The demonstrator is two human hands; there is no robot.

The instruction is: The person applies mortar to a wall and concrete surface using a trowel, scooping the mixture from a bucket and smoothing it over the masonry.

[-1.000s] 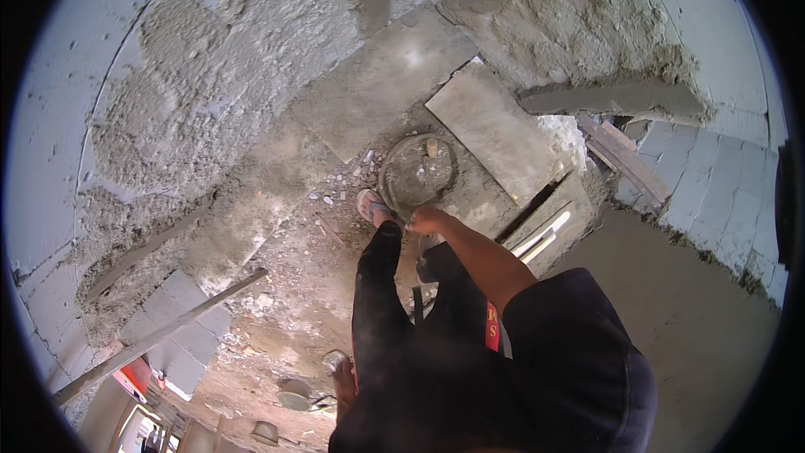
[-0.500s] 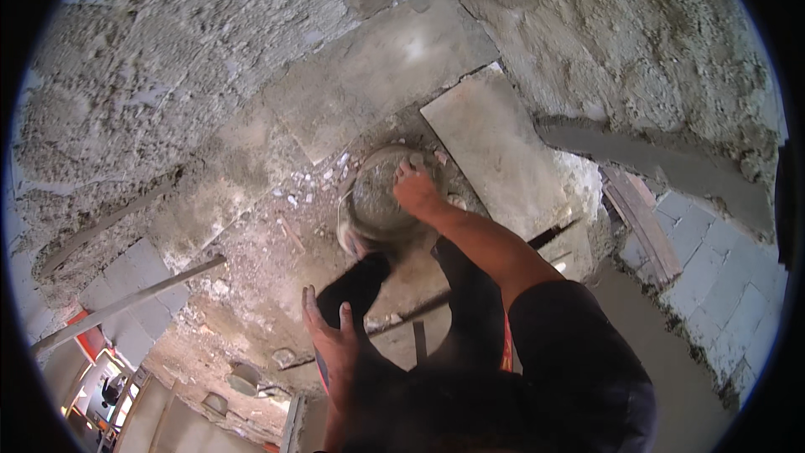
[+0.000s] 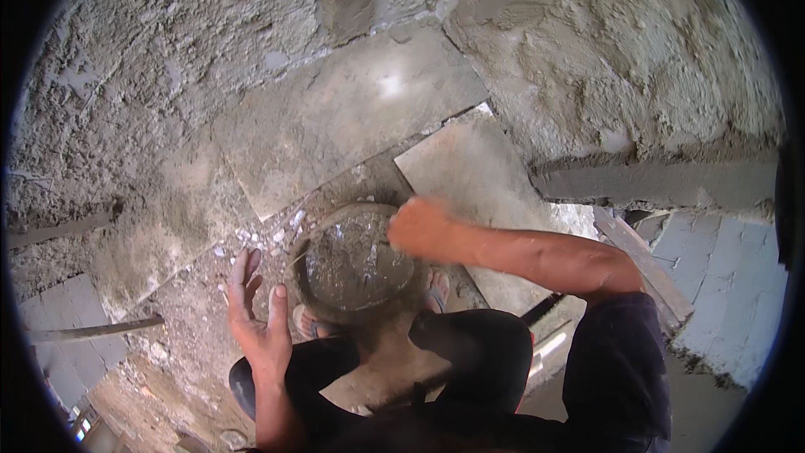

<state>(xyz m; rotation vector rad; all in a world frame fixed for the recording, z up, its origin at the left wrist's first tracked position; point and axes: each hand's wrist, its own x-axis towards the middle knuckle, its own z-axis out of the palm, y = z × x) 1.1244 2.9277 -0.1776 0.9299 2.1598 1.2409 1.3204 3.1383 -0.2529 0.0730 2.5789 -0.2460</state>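
A round bucket (image 3: 303, 278) stands between my feet, holding wet grey mortar (image 3: 356, 260) with a rough, shiny surface. My right hand (image 3: 423, 229) is at the bucket's upper right edge, blurred by motion. Its fingers look curled closed, and whatever they may grip is hidden. My left hand (image 3: 258, 315) hovers left of the bucket, above my left knee. Its fingers and thumb are spread, with nothing in them, and the fingertips look dusted with grey.
Flat boards (image 3: 352, 109) lie beyond the bucket, and another board (image 3: 478, 176) lies to its right. Roughly plastered walls (image 3: 637, 59) meet at the far corner. White rubble bits (image 3: 278, 236) are scattered left of the bucket. A long bar (image 3: 96, 330) juts in at left.
My right hand has come out of the mortar to the bucket's right edge, its forearm swinging outward. My left hand has lifted and moved left, still open. The view has shifted.
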